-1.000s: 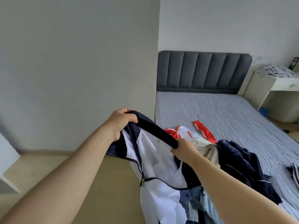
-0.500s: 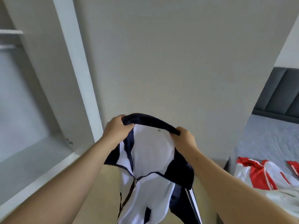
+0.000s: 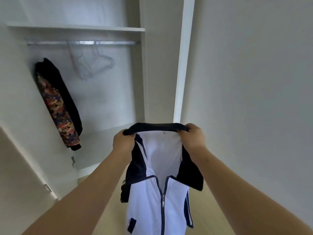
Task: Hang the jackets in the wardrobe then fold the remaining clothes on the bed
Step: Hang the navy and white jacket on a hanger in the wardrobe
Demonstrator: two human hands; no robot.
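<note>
A: Where's the jacket [image 3: 160, 192]?
B: Before the open wardrobe [image 3: 144, 82], left hand [image 3: 124, 141] and right hand [image 3: 192, 138] each gripping its collar.
A: Risk?
B: Freeing one hand to reach the hangers [image 3: 92, 64] could let it slump floorward, I'd guess.

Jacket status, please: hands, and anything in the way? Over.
Left hand, right hand both grip the collar. White-and-navy jacket hangs from them, not yet on a hanger. Bare hangers on rail, nothing seen in between.

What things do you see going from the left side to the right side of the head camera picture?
Dark patterned jacket hanging → empty hangers → left hand → white and navy jacket → right hand.
</note>
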